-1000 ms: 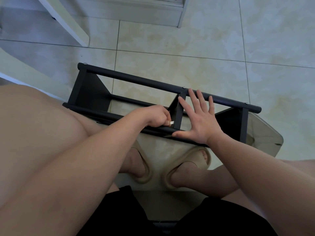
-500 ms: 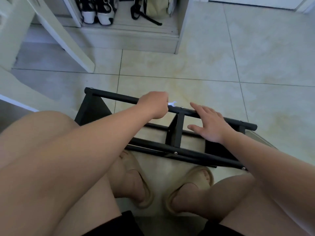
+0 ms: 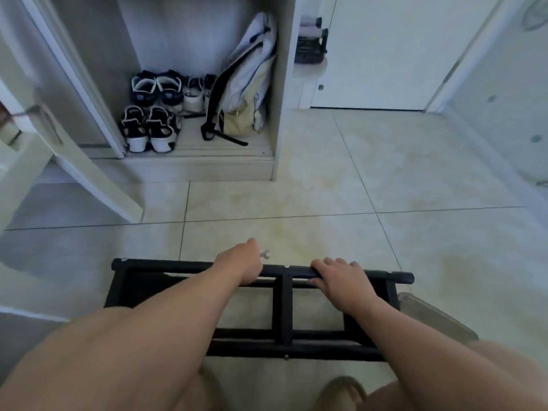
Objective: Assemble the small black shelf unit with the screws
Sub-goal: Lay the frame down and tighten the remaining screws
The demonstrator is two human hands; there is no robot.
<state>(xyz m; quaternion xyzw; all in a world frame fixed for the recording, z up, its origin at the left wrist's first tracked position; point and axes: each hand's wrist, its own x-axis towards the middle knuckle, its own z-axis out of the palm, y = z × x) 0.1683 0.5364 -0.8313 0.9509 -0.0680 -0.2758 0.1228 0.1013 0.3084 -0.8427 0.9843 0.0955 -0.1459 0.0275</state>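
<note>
the floor (image 3: 326, 203) is glossy pale beige tile, crossed by thin grey grout lines, with yellowish staining through the middle. the black shelf unit (image 3: 283, 310) rests on it near the bottom edge, its long rails running left to right. a sandalled foot (image 3: 344, 390) sits on the tile just below. farther off, a closet's raised base (image 3: 201, 167) meets the floor.
</note>
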